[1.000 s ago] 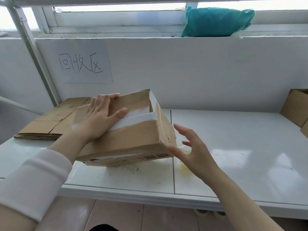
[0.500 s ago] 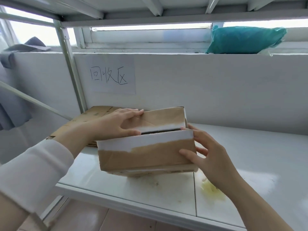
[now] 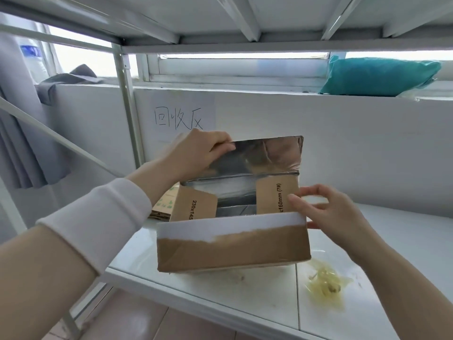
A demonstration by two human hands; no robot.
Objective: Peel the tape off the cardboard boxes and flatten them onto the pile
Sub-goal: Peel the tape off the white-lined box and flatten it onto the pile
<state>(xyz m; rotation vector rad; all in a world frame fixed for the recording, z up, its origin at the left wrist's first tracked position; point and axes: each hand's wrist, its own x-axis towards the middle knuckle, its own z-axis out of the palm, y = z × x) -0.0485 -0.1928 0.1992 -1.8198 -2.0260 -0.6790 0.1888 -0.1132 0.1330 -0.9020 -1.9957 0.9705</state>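
Note:
A brown cardboard box (image 3: 232, 249) stands on the white shelf (image 3: 196, 285), its top now open. Its inside is lined with silver foil. My left hand (image 3: 198, 153) pinches the far long flap (image 3: 267, 155) and holds it upright. My right hand (image 3: 328, 212) rests its fingers on the right short flap (image 3: 274, 195), which carries printed size text. The near flap has a white torn strip along its edge. A wad of peeled yellowish tape (image 3: 326, 283) lies on the shelf to the right of the box. The pile of flattened cardboard (image 3: 164, 207) sits behind the box at left, mostly hidden.
A paper sign (image 3: 179, 116) hangs on the white back wall. A teal bag (image 3: 377, 77) lies on the window ledge at upper right. A shelf post (image 3: 125, 101) rises at left. The shelf above (image 3: 269, 25) is close overhead.
The box top has been opened: my left hand lifted the far flap upright, showing the foil lining. My right hand moved from the box's right end to the right short flap.

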